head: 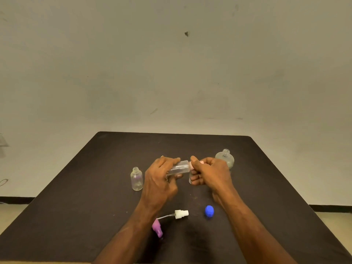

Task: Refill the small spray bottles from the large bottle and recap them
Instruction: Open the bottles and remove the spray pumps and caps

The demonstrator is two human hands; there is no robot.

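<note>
Small spray bottle [178, 168] mid-frame: light, slick plastic, my left hand [162, 178] grips its body, right hand [209, 173] pinches what I think is its pink cap [192, 164].

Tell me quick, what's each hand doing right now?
Left hand: closed around a small clear bottle, held on its side.
Right hand: closed, thumb and fingers pinching the pink cap at that bottle's neck.

The right hand [209, 173] hides most of the pink cap [200, 162]; the big bottle [225, 158] stands partly behind it.
</note>
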